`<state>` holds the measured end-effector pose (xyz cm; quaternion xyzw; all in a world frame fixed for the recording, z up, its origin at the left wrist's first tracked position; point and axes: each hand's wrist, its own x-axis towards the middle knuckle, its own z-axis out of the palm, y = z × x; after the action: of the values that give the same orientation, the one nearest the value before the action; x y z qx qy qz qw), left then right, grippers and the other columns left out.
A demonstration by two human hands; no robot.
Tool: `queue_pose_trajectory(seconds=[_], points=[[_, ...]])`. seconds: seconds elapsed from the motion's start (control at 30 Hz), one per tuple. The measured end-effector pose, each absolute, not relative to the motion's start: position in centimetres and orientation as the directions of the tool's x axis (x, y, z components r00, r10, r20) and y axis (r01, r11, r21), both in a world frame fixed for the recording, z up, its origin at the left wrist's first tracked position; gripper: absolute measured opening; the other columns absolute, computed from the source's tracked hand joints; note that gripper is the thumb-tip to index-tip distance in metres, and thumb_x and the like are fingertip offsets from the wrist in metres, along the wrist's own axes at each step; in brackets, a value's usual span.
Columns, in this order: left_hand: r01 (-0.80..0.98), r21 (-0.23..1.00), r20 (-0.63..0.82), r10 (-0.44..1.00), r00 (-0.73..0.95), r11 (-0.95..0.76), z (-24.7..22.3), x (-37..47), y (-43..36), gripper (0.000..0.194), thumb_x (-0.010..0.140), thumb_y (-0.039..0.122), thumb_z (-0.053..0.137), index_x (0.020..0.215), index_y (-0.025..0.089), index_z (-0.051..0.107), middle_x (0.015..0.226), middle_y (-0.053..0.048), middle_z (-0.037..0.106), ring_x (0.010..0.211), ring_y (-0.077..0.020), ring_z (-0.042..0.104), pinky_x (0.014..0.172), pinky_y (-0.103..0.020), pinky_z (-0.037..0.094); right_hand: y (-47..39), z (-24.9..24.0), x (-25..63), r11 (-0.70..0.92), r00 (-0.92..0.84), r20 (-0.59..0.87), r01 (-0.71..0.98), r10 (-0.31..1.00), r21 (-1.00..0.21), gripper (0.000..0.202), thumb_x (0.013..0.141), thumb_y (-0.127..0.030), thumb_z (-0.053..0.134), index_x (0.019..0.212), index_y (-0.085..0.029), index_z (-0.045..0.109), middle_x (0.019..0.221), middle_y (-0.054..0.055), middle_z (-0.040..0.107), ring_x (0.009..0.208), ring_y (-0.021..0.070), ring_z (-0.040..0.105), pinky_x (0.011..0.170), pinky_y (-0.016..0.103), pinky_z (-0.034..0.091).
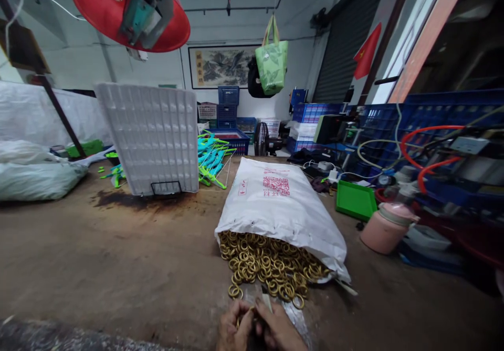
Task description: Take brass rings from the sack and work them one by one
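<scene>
At the bottom centre, my left hand (235,326) is closed, its fingers pinched around a brass-coloured ring (238,322) that shows only in part. Close beside it, my right hand (279,328) is closed on a flat, blade-like tool (266,301) pointing up and away from me; my fingers cover its lower part. The two hands nearly meet, so the contact between tool and ring is hidden. Just beyond them, a heap of brass-coloured rings (271,264) spills from the open mouth of a white woven sack (283,209) with red print. Clear plastic (295,317) lies under my hands.
A white ribbed plastic panel (151,135) stands upright at the left, with turquoise and green plastic pieces (212,156) behind it. A green tray (355,200) and a pink container (388,228) stand at the right. A red lamp (88,4) hangs overhead.
</scene>
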<state>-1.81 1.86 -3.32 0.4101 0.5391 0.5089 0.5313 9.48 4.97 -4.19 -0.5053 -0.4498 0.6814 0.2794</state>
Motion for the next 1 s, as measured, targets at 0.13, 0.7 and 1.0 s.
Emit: queue_pose_trajectory(seconds=[0.13, 0.7, 1.0], points=[[-0.154, 0.961, -0.234, 0.972, -0.027, 0.228, -3.2, -1.7, 2.0, 0.045, 0.062, 0.062, 0.058, 0.061, 0.017, 0.053, 0.051, 0.001, 0.05, 0.043, -0.0087, 0.037, 0.045, -0.023, 0.027, 5.4, -4.5, 9.5, -0.377, -0.264, -0.383, 0.075, 0.885, -0.923, 0.044, 0.065, -0.064, 0.046, 0.066, -0.02, 0.046, 0.043, -0.008, 0.035, 0.033, 0.0048, 0.023, 0.036, 0.018, 0.017], [-0.19, 0.897, -0.381, 0.916, 0.126, 0.399, 1.2, -2.3, -0.1, 0.032, 0.072, 0.048, 0.056, 0.073, 0.017, 0.048, 0.057, 0.006, 0.048, 0.04, -0.003, 0.036, 0.037, -0.015, 0.024, 3.9, 1.2, 10.4, 0.009, -0.225, -0.086, 0.389, 0.971, -0.921, 0.019, 0.073, -0.032, 0.044, 0.064, -0.017, 0.051, 0.059, -0.004, 0.048, 0.059, 0.0103, 0.042, 0.057, 0.021, 0.033], [-0.303, 0.866, -0.355, 0.916, 0.186, 0.397, 0.6, -2.5, -0.3, 0.029, 0.074, 0.044, 0.057, 0.076, 0.017, 0.047, 0.059, 0.006, 0.048, 0.041, -0.0024, 0.037, 0.037, -0.014, 0.024, 4.0, 1.3, 10.5, 0.004, -0.253, -0.088, 0.342, 0.964, -0.94, 0.021, 0.075, -0.033, 0.043, 0.063, -0.017, 0.048, 0.058, -0.005, 0.042, 0.055, 0.0092, 0.036, 0.054, 0.021, 0.031]])
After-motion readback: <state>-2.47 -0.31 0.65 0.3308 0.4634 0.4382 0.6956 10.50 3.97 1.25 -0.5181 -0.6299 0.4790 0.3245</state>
